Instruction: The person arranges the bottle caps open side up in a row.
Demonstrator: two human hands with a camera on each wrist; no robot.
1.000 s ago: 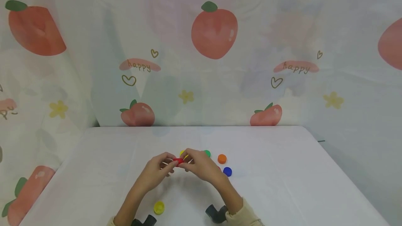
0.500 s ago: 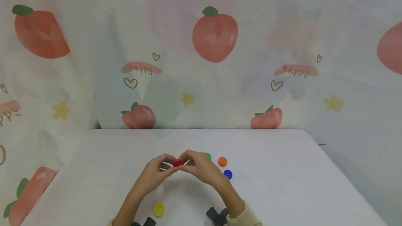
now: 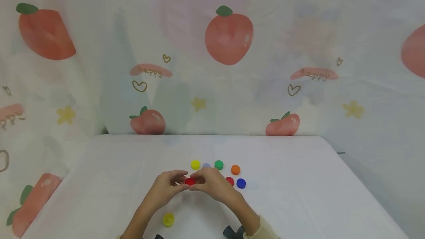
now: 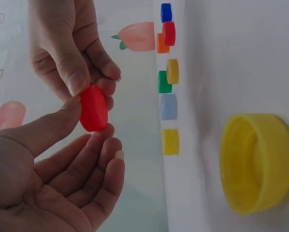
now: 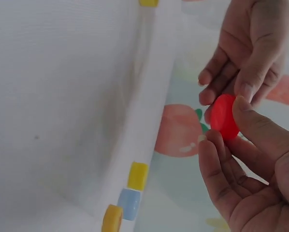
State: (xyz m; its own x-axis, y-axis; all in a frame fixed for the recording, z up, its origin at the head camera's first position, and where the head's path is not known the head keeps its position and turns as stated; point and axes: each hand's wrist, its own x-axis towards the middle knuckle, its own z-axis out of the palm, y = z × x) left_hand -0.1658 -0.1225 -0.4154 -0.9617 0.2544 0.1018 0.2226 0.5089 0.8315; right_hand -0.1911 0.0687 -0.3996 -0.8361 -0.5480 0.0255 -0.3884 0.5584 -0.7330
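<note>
In the head view, a person's left hand and right hand together pinch a red cap in the lower middle of the frame, raised off a white tabletop. A yellow cap, hollow side showing, lies near the bottom edge. Coloured caps, including green, orange and blue, lie scattered beyond the right hand.

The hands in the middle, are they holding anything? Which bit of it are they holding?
Yes, a red cap. The left hand and the right hand both pinch it by its edge, one from each side.
</note>
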